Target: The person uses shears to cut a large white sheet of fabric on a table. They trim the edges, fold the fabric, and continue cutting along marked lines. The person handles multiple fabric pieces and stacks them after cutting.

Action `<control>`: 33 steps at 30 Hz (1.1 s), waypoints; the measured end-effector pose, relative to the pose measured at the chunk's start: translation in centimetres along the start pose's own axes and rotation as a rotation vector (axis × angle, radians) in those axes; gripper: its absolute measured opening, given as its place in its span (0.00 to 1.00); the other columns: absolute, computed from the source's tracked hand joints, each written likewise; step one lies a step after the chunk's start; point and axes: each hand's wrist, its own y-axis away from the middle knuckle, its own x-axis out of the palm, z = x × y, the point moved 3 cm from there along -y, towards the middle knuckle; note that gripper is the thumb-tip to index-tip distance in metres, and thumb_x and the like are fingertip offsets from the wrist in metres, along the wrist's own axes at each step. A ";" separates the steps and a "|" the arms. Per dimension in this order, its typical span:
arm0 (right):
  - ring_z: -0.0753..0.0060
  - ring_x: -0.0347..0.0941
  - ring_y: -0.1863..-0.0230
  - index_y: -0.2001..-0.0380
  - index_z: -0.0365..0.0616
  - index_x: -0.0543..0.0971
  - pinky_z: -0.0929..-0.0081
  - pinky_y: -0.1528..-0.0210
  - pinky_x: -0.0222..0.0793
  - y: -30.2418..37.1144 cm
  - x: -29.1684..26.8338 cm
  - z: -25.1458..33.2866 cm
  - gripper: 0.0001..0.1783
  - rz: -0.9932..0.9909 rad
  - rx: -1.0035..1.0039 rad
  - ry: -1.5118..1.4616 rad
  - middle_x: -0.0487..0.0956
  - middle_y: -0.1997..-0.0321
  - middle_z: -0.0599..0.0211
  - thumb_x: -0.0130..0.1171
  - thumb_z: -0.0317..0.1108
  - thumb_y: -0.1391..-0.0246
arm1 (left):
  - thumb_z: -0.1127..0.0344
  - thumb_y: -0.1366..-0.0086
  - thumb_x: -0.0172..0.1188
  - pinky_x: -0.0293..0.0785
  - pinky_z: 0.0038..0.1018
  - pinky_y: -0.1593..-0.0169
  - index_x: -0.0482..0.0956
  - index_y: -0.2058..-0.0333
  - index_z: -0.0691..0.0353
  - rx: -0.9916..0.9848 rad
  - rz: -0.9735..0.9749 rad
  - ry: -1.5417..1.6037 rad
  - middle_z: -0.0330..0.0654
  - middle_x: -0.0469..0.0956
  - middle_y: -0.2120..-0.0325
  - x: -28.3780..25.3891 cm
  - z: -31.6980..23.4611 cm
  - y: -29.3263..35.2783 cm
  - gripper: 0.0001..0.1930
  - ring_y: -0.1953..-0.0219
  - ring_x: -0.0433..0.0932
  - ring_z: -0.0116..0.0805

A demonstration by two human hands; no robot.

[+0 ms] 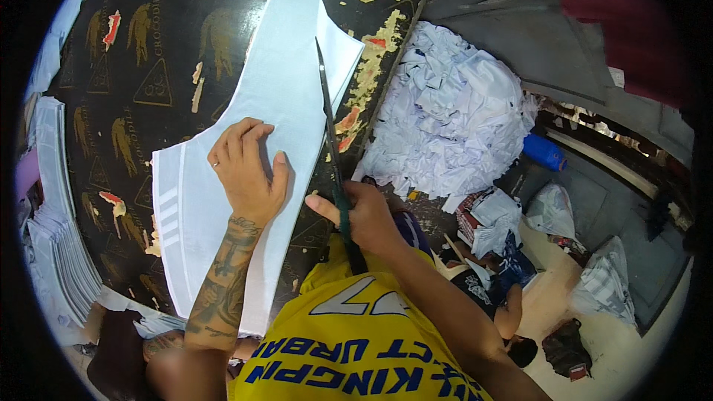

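A pale blue-white cloth piece (pixel 256 115), curved along its left side, lies flat on the dark table (pixel 104 126). It has short white bars near its lower left end, and a corner is folded or angled at the upper right. My left hand (pixel 249 163) rests palm down on the cloth, thumb apart from the fingers. In my right hand (pixel 368 219) is a pair of long dark scissors (pixel 329 122) with a green-wrapped handle. Their blades look nearly together and reach along the cloth's right edge, the tip over its upper right part.
Right of the table stands a large heap of white cloth scraps (pixel 453 111). Stacked folded cloth (pixel 63 252) lines the left side. Another person (pixel 512 319) is low at the lower right, near plastic bags (pixel 605 282). A blue roll (pixel 544 152) lies beyond the heap.
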 end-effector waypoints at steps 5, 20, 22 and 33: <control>0.61 0.85 0.64 0.60 0.35 0.88 0.63 0.57 0.78 -1.1 0.5 1.7 0.39 -0.011 0.027 0.066 0.88 0.66 0.53 0.75 0.68 0.47 | 0.57 0.35 0.62 0.54 0.47 0.34 0.78 0.45 0.59 -0.010 0.007 0.002 0.44 0.75 0.43 -0.1 0.0 -0.2 0.22 0.36 0.69 0.48; 0.83 0.75 0.78 0.75 0.42 0.81 0.80 0.73 0.71 -5.6 0.1 6.6 0.33 -0.038 -0.037 0.038 0.76 0.79 0.76 0.77 0.64 0.44 | 0.65 0.43 0.61 0.56 0.47 0.35 0.79 0.47 0.57 -0.050 0.004 0.057 0.42 0.76 0.45 -0.3 -0.3 -0.4 0.23 0.38 0.70 0.46; 0.80 0.72 0.80 0.79 0.43 0.78 0.76 0.74 0.70 -6.1 -0.1 7.4 0.33 -0.061 -0.119 0.041 0.74 0.81 0.74 0.77 0.61 0.42 | 0.65 0.42 0.60 0.56 0.47 0.35 0.79 0.47 0.58 -0.055 -0.005 0.060 0.42 0.76 0.45 -0.6 -0.4 -0.5 0.22 0.38 0.70 0.46; 0.86 0.61 0.79 0.78 0.41 0.79 0.76 0.77 0.54 -6.2 -15.6 15.3 0.24 -0.079 -0.396 0.332 0.67 0.81 0.83 0.80 0.45 0.41 | 0.58 0.42 0.75 0.63 0.47 0.43 0.84 0.59 0.50 -0.292 -0.211 0.057 0.40 0.76 0.58 1.7 -7.7 -8.5 0.14 0.48 0.73 0.45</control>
